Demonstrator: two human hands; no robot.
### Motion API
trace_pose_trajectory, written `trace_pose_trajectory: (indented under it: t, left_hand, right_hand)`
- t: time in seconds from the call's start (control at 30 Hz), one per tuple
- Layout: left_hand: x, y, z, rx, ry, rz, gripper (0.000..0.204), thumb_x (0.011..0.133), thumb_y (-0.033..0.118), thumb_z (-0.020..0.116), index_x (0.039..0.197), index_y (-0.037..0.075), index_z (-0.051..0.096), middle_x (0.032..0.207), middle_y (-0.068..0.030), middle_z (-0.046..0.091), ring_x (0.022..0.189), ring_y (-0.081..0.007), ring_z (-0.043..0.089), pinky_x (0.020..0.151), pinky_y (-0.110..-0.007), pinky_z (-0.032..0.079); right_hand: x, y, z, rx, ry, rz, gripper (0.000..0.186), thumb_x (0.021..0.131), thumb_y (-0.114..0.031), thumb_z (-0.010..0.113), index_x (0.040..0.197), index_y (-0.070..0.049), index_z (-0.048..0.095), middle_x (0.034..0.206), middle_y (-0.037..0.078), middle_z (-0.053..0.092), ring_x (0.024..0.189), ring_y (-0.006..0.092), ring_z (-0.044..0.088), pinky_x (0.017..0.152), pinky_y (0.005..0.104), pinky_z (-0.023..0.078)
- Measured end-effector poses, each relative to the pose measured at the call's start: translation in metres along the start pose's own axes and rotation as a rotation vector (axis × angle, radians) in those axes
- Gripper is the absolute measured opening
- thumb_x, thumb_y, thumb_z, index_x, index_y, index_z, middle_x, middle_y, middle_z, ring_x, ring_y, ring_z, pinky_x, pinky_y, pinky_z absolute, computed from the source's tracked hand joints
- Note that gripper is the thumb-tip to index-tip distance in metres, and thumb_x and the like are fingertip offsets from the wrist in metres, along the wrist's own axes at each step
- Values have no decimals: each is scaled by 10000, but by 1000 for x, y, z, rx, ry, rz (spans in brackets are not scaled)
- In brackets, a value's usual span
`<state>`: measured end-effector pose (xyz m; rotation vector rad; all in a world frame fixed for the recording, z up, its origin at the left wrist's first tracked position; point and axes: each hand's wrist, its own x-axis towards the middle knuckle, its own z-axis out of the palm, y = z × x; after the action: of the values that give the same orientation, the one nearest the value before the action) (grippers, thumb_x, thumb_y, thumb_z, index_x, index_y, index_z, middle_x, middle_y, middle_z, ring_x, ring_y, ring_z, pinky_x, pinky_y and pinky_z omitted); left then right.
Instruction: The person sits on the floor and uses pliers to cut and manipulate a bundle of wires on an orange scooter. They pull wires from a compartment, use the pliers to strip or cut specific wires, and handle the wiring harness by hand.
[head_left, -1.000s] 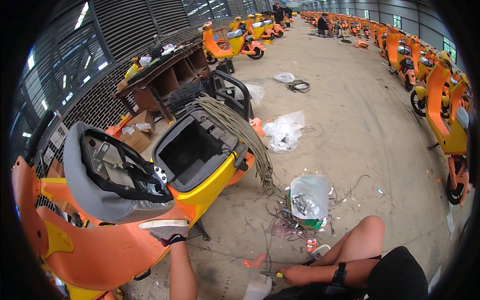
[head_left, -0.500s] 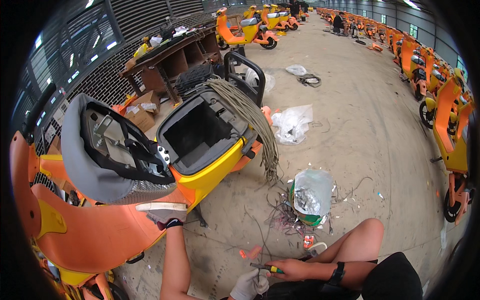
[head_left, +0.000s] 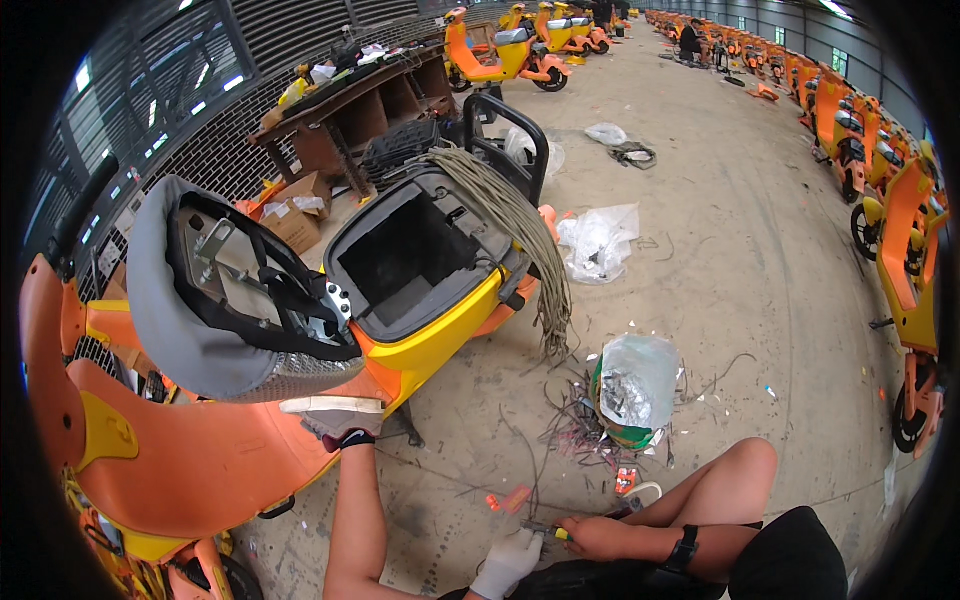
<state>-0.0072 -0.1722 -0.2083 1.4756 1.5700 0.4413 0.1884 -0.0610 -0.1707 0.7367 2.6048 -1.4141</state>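
Observation:
Low in the view, my left hand [head_left: 510, 562] wears a pale glove, and its fingers are bent together beside the jaws of a pair of pliers. What they pinch is too small to make out. My bare right hand [head_left: 592, 538] is closed round the pliers [head_left: 562, 534], whose handle is yellow and head is dark. A dark thin cable [head_left: 538, 470] trails over the floor just beyond both hands. To the left, my shoe [head_left: 340, 418] rests on the footboard of an orange and yellow scooter [head_left: 215, 450]; its grey seat [head_left: 180, 320] is tipped up over an uncovered storage box [head_left: 425, 322].
Tan cord [head_left: 505, 215] hangs over the scooter's rear. A bag-lined bin [head_left: 640, 385] stands ahead among wire scraps. Clear plastic [head_left: 600, 245] lies farther off. A brown workbench [head_left: 350, 130] stands at the back left, and rows of scooters [head_left: 905, 280] line the right side.
The whole view has shifted slightly, with the scene moving right. My gloved left hand has moved a little up toward the pliers' jaws, and less of the yellow handle shows.

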Motion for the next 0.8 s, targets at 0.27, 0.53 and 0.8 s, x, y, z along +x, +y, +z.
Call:
trace_pose_trajectory:
  t: [0.27, 0.53, 0.8]
  left_hand:
    - [-2, -3, 14, 170, 117, 24, 387, 1011, 297, 452, 1172, -23, 600, 957, -150, 705, 791, -220, 686, 650, -289, 525]
    - [6, 15, -31, -1095, -220, -338, 386, 1009, 294, 459, 1194, -19, 588, 934, -158, 705, 790, -214, 684, 638, -289, 518]
    - [-32, 76, -42, -1725, -188, -175, 332, 935, 356, 538, 1049, 52, 610, 507, -9, 455, 399, -160, 415, 373, -291, 323]
  right_hand:
    - [2, -3, 1, -52, -121, 148, 427, 900, -244, 548, 1237, -4, 444, 992, 265, 626, 834, 440, 635, 747, 503, 506]
    - [1, 1, -7, -37, -20, 98, 426, 924, -305, 549, 1261, -57, 474, 1000, 244, 639, 847, 415, 643, 738, 481, 512]
    - [2, -15, -15, 163, 119, -305, 465, 927, -226, 562, 1361, -117, 435, 1064, 223, 624, 904, 418, 620, 787, 468, 501]
